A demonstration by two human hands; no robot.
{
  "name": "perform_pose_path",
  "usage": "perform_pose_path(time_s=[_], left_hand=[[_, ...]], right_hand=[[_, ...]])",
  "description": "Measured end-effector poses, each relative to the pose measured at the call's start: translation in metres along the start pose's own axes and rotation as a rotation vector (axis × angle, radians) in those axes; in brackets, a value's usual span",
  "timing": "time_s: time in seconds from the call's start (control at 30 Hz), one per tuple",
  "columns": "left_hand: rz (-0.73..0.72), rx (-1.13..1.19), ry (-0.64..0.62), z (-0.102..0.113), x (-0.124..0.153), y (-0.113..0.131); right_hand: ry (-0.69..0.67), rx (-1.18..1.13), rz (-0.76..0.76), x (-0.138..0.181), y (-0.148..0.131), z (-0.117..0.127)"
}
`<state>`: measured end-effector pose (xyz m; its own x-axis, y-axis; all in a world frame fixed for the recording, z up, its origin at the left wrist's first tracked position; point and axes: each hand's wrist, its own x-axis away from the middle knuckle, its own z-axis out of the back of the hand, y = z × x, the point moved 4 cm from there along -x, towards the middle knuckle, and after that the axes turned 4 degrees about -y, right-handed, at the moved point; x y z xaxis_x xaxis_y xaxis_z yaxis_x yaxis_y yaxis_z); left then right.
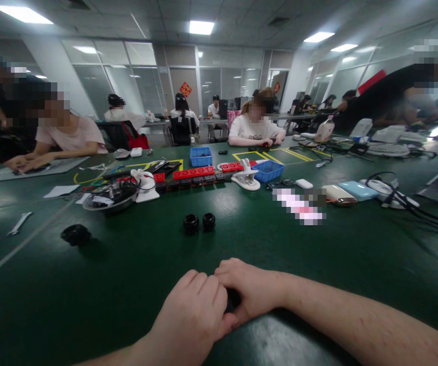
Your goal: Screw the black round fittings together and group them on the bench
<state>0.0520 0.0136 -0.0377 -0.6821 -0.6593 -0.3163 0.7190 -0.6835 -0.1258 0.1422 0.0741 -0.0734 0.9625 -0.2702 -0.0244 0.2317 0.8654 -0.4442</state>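
Close to the front of the green table, my left hand (190, 317) and my right hand (251, 284) meet, fingers curled and closed. Between them a black part (233, 301) shows, mostly covered by my fingers, so its kind cannot be made out. Beyond my hands two round, ribbed black parts (191, 223) stand side by side on the tabletop. A larger black part (76, 234) of similar look lies farther left.
An open-end wrench (20, 223) lies at the far left. Across the middle are a bowl of small items (108, 202), red and black blocks (194, 175), white clamps (246, 178) and blue bins (268, 171). Cables (405, 195) spread at right. Co-workers sit opposite.
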Motion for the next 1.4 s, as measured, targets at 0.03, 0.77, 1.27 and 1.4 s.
perform_pose_path(time_s=[0.03, 0.77, 1.27, 1.4], left_hand=[[-0.004, -0.001, 0.004, -0.001, 0.001, 0.001], [-0.239, 0.701, -0.44, 0.028, -0.005, -0.024], [-0.102, 0.451, -0.407, 0.008, 0.0, -0.013], [-0.029, 0.308, -0.393, -0.001, 0.001, -0.009]], right_hand=[[-0.001, -0.009, 0.002, 0.0, 0.0, 0.0], [-0.008, -0.068, 0.005, 0.0, 0.002, -0.002], [-0.005, -0.051, -0.012, 0.001, 0.002, 0.0], [-0.032, -0.079, -0.01, -0.001, -0.002, 0.002]])
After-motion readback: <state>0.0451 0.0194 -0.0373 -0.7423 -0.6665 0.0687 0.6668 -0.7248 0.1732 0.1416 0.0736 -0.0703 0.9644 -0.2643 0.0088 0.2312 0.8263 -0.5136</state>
